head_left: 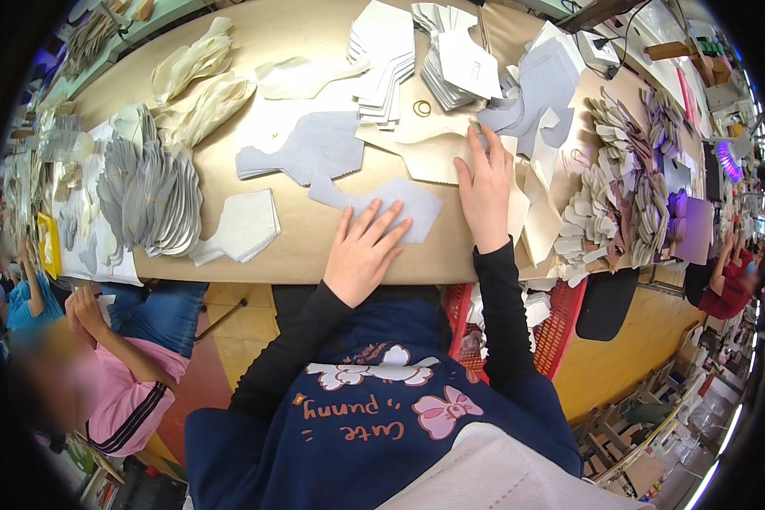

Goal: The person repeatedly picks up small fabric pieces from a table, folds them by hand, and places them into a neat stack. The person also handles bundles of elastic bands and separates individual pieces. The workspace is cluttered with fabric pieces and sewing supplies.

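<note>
My left hand (365, 252) lies with fingers spread on a pale grey-blue cut piece (423, 206) near the table's front edge. Farther right, my right hand (490, 189) is open, its fingertips at the edge of a cream cut piece (438, 155); whether they touch it I cannot tell. A grey-blue stack of similar shape (323, 143) sits just behind my left hand. To the left is a small whitish stack (248, 225). Long cream pieces (540, 217) lie beside my right wrist, with larger grey-blue sheets (542, 81) behind them.
White stacks (382, 51) and a rubber band (422, 108) lie toward the back. Grey bundles (149, 195) cover the left, more bundles (608, 204) the right. A red basket (561, 327) stands below the table edge. Someone in a pink shirt (136, 391) sits at left.
</note>
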The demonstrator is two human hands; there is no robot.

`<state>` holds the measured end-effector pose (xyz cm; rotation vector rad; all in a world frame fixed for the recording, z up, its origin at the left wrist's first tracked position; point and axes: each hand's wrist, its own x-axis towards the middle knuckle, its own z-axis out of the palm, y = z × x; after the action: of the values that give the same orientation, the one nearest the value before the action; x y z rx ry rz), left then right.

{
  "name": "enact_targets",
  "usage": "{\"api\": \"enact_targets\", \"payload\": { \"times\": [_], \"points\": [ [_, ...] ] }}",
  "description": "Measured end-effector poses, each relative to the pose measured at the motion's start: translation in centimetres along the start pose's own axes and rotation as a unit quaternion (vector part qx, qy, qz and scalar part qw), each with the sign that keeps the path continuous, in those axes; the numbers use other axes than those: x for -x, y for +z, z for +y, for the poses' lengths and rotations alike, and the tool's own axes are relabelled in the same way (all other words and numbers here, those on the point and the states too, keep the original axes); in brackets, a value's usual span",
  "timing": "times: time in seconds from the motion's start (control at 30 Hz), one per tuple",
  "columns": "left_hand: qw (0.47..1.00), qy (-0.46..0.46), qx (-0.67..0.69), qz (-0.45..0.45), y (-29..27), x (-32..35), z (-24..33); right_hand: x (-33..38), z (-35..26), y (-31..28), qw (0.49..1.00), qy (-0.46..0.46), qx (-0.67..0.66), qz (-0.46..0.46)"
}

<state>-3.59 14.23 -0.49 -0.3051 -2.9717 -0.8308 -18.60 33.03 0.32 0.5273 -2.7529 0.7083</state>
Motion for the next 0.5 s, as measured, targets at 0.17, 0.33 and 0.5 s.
{"api": "enact_targets", "payload": {
  "times": [0.17, 0.33, 0.5],
  "points": [
    [1.000, -0.002, 0.000, -0.017, -0.4, 1.3, 0.9, -0.1, 0.1, 0.8, 1.000, -0.024, 0.005, 0.014],
    [0.999, -0.002, 0.039, -0.013, -1.0, 1.6, 1.3, 0.8, 0.4, 1.0, 0.999, -0.014, -0.016, 0.038],
    [0.996, 0.009, 0.080, 0.025, -1.9, -0.7, 0.7, 1.0, 0.4, 1.2, 0.997, -0.022, -0.036, 0.065]
  ]
}}
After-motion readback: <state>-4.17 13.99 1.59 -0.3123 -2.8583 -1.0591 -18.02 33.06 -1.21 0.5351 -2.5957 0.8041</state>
